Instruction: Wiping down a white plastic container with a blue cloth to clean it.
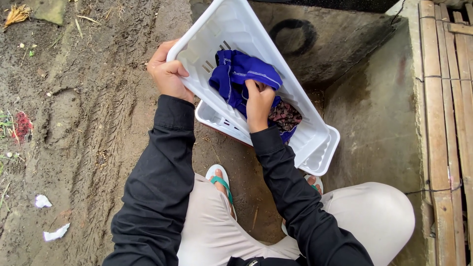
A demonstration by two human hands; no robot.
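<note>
Where the ground is seen from above, it is wet, dark mud (93,123) scored with tyre tracks and a footprint, and it meets a damp concrete slab (374,113) beyond the white basket (217,27), which serves here as the landmark. To the right of the basket, past the slab, runs a platform of weathered bamboo slats (443,123). Well to the left of the basket lie scraps of white paper (55,232) and a small red bit of litter (22,124) on the mud. A second white basket (217,120) sits directly under the first, its rim showing below it. Below the basket, the person's feet in green-strapped sandals (222,183) stand on the mud, with knees in pale trousers (379,212) bent in a squat and both arms in black sleeves (162,187). The left hand (167,74) grips the basket's left rim, thumb over the edge and fingers wrapped behind it, tilting the basket up. The right hand (258,103) reaches inside the basket, fingers curled closed into a blue cloth with white stitching (239,74) that lies bunched on the basket floor. Just to the right of that hand, still inside the basket, a dark patterned cloth (286,116) lies touching the blue one.
</note>
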